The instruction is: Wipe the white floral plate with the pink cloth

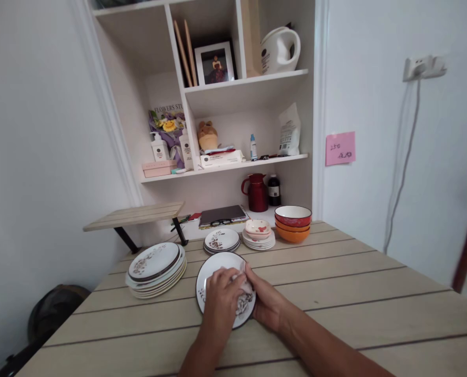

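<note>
White plate is gripped at its edge by the right hand; cloth is held under the left hand. Slippage may be caused by uneven pressure.

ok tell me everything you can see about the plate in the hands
The plate is round and white, with a thin dark rim and a slight shine, like glazed ceramic. Brownish floral decoration shows low on its face, partly covered. Its face is toward the camera, seemingly tilted up; whether its underside touches the table is unclear. The right hand holds its right side, while the left hand lies over its face with a pale cloth. No damage shows.
</note>
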Available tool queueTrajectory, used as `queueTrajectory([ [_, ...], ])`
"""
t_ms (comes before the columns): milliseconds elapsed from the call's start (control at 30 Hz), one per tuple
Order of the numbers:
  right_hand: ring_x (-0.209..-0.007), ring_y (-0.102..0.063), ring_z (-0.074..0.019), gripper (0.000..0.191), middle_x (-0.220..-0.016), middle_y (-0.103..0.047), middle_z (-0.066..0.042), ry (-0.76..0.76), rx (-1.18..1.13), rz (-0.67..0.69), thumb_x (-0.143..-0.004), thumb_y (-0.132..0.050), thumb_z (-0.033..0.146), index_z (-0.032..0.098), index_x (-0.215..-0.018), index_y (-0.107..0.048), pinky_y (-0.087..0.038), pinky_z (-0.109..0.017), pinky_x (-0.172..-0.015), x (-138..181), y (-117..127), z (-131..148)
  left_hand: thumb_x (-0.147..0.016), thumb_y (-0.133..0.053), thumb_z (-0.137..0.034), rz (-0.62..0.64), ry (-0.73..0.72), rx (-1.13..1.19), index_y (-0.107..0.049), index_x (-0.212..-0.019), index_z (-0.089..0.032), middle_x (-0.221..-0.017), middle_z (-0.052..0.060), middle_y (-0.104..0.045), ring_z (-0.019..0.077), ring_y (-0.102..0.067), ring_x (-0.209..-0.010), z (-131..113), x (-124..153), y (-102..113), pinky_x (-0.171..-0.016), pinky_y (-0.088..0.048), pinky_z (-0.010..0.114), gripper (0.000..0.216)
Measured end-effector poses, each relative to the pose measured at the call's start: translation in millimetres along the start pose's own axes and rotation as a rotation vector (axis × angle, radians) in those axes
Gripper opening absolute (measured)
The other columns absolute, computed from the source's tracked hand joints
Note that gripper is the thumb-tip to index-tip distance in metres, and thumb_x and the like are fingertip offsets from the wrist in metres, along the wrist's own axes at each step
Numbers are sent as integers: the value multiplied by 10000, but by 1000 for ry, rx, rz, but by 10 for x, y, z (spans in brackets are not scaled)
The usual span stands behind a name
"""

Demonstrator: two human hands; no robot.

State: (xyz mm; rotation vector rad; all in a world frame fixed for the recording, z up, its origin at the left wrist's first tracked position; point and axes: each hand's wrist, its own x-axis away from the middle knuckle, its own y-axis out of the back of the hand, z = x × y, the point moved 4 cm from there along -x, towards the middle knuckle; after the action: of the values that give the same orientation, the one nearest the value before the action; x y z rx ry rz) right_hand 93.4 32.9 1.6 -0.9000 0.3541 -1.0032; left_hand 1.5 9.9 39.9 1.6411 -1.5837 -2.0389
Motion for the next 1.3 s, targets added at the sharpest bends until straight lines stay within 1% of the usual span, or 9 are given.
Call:
queueTrajectory([
  [133,-898,-650,-223,575,-951,-700,-150,87,-79,-48,-881,-346,560,81,-1116,-560,-481,-392,-840,-36,109,159,-797,-543,-128,115,-50,20,-626,-1069,-336,-1095,4,-624,202,-497,-1001,-76,-2,2,-866,-415,397,353],
  [233,-955,-635,-235,563,-991,-693,-156,163,-87,-72,-874,-370,556,92,-1141,-546,-465,-406,-878,-30,224,310,-805,-540,-131,108,-93,-19,-611,-1093,-361,-1064,-5,-633,174,-514,-946,-95,5,1,-818,-434,344,375],
  [367,-987,-630,-231,513,-1047,-678,-164,191,-10,-116,-870,-434,504,94,-1161,-538,-443,-406,-923,-7,330,400,-784,-572,-129,27,-90,-158,-617,-1072,-366,-1057,-19,-641,174,-522,-948,18,20,4,-786,-438,330,376],
  [467,-985,-635,-235,489,-1063,-671,-180,194,67,-144,-861,-478,466,85,-1160,-544,-436,-418,-935,-10,354,384,-768,-588,-123,-72,-53,-272,-657,-1000,-317,-1044,1,-644,186,-525,-936,172,36,44,-777,-435,340,311],
  [600,-962,-647,-242,490,-1020,-682,-197,168,151,-122,-818,-564,447,61,-1119,-569,-440,-418,-931,-19,327,325,-780,-582,-140,-207,16,-354,-664,-1007,-278,-1021,31,-642,193,-529,-900,326,55,121,-749,-441,343,278],
  [733,-935,-659,-236,460,-972,-697,-193,147,204,-78,-818,-569,435,58,-1081,-590,-444,-405,-926,1,255,268,-804,-547,-140,-253,23,-347,-643,-1058,-257,-1034,50,-635,203,-525,-927,342,65,154,-779,-450,360,296],
  [933,-898,-669,-236,442,-940,-709,-176,102,240,-75,-816,-568,441,77,-1066,-596,-460,-418,-895,63,114,137,-826,-514,-143,-315,36,-315,-628,-1077,-234,-1045,63,-631,212,-524,-952,309,64,195,-810,-458,385,290],
  [1067,-877,-671,-236,440,-926,-713,-167,100,229,-43,-816,-568,443,79,-1061,-599,-464,-408,-883,85,47,86,-837,-486,-128,-296,13,-258,-591,-1138,-236,-1105,62,-616,217,-519,-1031,222,51,129,-883,-451,408,336],
  [1300,-843,-668,-213,423,-884,-718,-140,111,83,-69,-835,-535,449,83,-1039,-596,-486,-367,-840,-2,139,150,-845,-479,-153,-161,-193,-159,-573,-1164,-256,-1152,24,-619,221,-521,-1100,-22,68,-151,-960,-441,422,349],
])
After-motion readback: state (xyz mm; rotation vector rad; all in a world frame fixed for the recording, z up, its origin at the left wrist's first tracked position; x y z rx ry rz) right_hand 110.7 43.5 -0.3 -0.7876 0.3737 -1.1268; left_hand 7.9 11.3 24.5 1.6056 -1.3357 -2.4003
